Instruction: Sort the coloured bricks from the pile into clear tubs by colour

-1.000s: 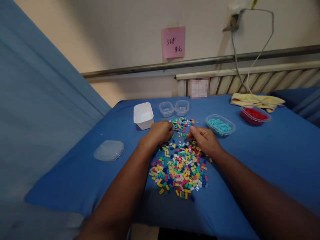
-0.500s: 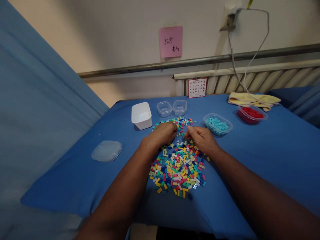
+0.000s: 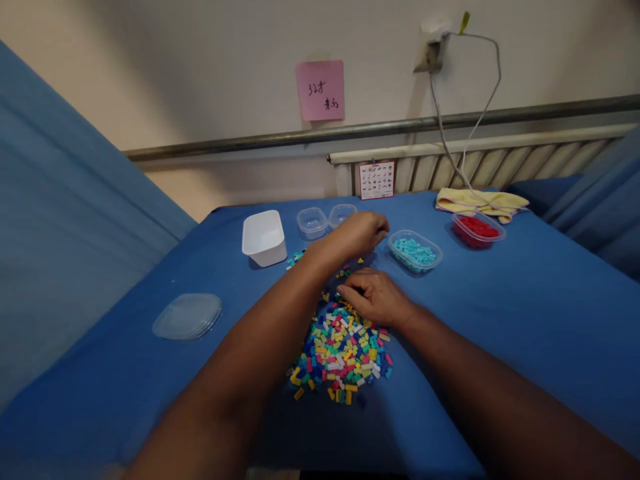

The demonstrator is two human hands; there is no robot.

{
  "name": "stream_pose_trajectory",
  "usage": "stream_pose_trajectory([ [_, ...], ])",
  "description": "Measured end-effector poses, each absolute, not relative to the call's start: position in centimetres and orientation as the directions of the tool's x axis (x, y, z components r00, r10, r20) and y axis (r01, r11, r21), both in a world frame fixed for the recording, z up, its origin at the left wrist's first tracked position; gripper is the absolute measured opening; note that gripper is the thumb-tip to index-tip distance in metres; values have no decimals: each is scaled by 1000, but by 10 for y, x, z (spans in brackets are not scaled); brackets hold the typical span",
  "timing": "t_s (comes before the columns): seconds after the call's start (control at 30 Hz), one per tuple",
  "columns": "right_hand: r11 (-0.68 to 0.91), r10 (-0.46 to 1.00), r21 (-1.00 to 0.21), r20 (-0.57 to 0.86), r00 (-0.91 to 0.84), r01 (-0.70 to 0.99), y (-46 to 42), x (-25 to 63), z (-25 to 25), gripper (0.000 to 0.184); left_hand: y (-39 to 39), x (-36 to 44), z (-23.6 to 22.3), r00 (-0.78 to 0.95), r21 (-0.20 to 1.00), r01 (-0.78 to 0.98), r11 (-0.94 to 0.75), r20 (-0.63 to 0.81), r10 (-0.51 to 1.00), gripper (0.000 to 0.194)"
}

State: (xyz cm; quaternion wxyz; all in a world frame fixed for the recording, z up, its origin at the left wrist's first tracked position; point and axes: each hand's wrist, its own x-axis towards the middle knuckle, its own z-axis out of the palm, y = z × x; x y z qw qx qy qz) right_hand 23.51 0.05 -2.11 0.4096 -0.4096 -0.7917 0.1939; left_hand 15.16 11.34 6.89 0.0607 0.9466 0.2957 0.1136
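My left hand (image 3: 367,230) reaches across to just left of a clear tub of light blue bricks (image 3: 415,252). Its fingers are curled closed, and what they hold, if anything, is hidden. Below it, my right hand (image 3: 375,295) rests at the top edge of a large pile of mixed-colour toy building bricks (image 3: 343,353). Thumb and fingers are drawn together there over the bricks; I cannot make out anything between them. Behind my left forearm, a second heap of small bricks (image 3: 295,259) is mostly covered.
A white box (image 3: 264,250) stands at the back left, beside two small clear tubs (image 3: 313,225). Clear lids (image 3: 187,317) lie stacked at left. Right of the light blue bricks are a tub of red pieces (image 3: 477,230) and a yellow cloth (image 3: 480,200). A cable (image 3: 443,133) hangs behind.
My left hand has moved from the back heap rightward to near the light blue tub. My right hand has come slightly left and nearer, over the large pile. The view has turned right.
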Motion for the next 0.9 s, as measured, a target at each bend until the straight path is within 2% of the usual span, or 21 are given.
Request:
stream_pose_trajectory([
  [0.17,577,816,-636,479,-323,513,2,236,-21,37,122,193,73,851,173,472,-865,168,498,29],
  [0.3,600,799,-647,509,-320,470,3,235,-21,36,140,174,69,794,128,579,-805,139,592,28],
  [0.4,597,801,-654,513,-308,464,4,234,-22,36,152,148,58,734,73,674,-735,46,677,28],
  [0.63,568,823,-670,482,-302,478,5,235,-23,36,149,123,39,665,31,742,-670,-158,729,42],
  [0.9,567,823,-665,476,-309,487,5,235,-22,38,149,114,44,578,-61,808,-586,-107,809,31],
])
